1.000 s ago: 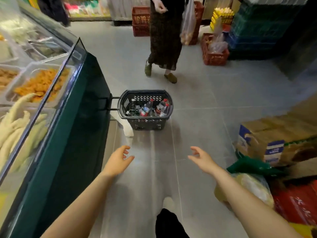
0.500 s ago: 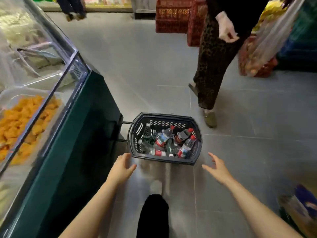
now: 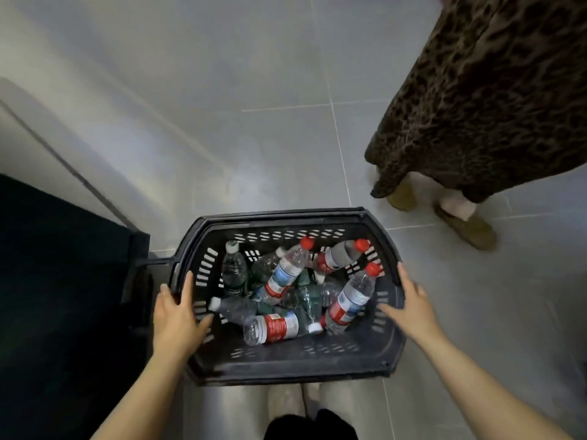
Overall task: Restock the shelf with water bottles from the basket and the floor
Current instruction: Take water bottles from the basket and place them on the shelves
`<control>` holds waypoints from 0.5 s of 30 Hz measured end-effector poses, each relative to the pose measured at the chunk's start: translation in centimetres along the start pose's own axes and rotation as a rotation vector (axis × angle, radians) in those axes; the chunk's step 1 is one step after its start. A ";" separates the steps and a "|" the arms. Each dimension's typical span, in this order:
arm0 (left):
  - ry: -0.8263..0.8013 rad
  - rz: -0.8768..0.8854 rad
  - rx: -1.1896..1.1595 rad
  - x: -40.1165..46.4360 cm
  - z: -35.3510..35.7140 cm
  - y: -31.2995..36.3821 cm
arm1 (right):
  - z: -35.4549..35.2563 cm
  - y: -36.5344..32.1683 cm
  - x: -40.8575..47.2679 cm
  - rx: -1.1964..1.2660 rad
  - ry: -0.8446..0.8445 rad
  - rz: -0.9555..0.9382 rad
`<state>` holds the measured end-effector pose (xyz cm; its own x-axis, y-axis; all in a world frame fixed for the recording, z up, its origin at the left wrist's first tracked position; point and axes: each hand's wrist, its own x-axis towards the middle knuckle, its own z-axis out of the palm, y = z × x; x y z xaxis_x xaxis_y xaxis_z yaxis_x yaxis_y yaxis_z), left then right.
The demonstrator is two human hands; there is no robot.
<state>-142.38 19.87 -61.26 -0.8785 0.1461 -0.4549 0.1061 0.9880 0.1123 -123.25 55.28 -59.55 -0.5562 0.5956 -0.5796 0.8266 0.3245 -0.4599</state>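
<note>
**Both hands at the basket, bottles still inside**

Here, nearest the camera, the wearer's own dark trouser leg [image 3: 309, 425] shows at the bottom edge, with two bare forearms reaching forward on either side of it.

Left hand [image 3: 176, 315]: fingers spread and mostly straight, laid over the left rim of the basket [image 3: 286, 365], index finger along the rim, thumb pointing in toward the bottles. It grips nothing that can be seen.

Right hand [image 3: 413, 308]: fingers straight and spread, at the right rim, thumb reaching inward over the basket wall. Contact with the rim likely, but I cannot tell for certain. It holds nothing.

The basket is black slotted plastic and stands on the grey tiled floor [image 3: 254, 122] just ahead of the wearer. Its handle [image 3: 158, 261] sticks out to the left.

Water bottles [image 3: 282, 281] lie jumbled in the basket, overlapping one another at mixed angles. Some have red caps and red-and-white labels, some white caps and dark green labels. One red-labelled bottle [image 3: 279, 327] lies on its side nearest the wearer. None is in either hand.

Left of the basket: a dark cabinet side [image 3: 63, 281], touching or just beside the handle.

Far right, beyond the basket: another person's leopard-print skirt [image 3: 482, 106] and olive shoes [image 3: 467, 230] on the floor, apart from the basket.
</note>
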 end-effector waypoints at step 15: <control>-0.028 0.083 -0.076 5.5 -1.3 -1.5 | 2.2 2.0 2.5 0.015 0.119 0.027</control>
<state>-147.97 19.09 -62.82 -0.8547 0.2295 -0.4657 0.1414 0.9660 0.2164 -123.15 55.82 -63.39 -0.5193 0.6871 -0.5082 0.8389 0.2966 -0.4563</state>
